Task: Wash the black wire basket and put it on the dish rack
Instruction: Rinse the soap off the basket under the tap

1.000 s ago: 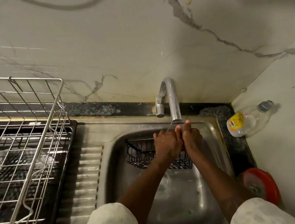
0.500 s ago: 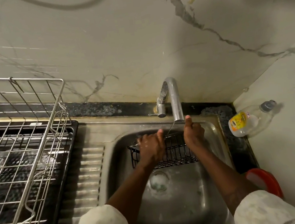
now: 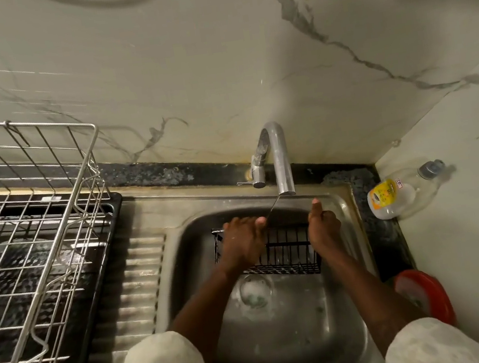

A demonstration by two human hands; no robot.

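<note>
The black wire basket [image 3: 287, 248] is held inside the steel sink [image 3: 285, 344], below the tap [image 3: 280, 160]. A thin stream of water runs from the spout onto it. My left hand [image 3: 242, 242] grips the basket's left end, fingers curled over the rim. My right hand [image 3: 323, 226] holds its right end with the thumb pointing up. The silver wire dish rack [image 3: 34, 241] stands on a black tray at the left of the sink.
A ribbed steel drainboard [image 3: 136, 288] lies between sink and rack. A clear bottle with a yellow label [image 3: 400, 194] leans in the right corner. A red and white round object [image 3: 423, 294] sits at the sink's right edge. Marble walls close in behind and on the right.
My hands have moved apart from the middle of the basket to its two ends. The basket has turned and now lies level across the sink.
</note>
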